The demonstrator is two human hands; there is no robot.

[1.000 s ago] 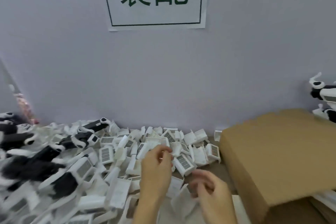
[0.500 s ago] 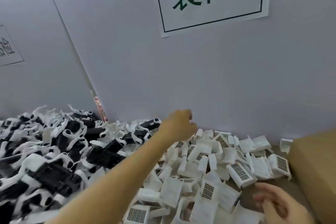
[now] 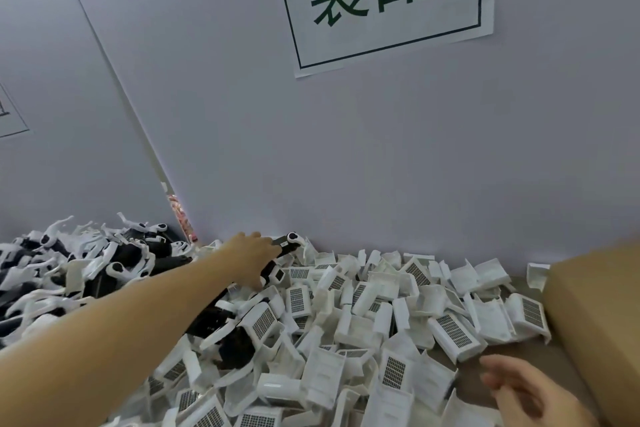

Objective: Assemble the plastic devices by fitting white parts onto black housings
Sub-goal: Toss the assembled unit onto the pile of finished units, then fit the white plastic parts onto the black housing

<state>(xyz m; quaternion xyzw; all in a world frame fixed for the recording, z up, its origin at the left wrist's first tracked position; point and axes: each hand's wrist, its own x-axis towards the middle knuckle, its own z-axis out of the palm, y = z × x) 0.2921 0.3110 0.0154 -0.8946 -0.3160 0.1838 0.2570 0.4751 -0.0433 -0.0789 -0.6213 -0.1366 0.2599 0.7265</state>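
My left hand (image 3: pixel 251 258) grips a black housing (image 3: pixel 282 246) by the wall, while my right hand (image 3: pixel 519 388) hovers with relaxed fingers over white parts (image 3: pixel 381 322).

my left arm (image 3: pixel 138 315) stretches far forward and to the right, bare to the wrist. my left hand (image 3: pixel 250 258) lies palm down at the far end, fingers bent downward. my right hand (image 3: pixel 530 392) hangs low at the right, blurred, fingers loose, holding nothing.
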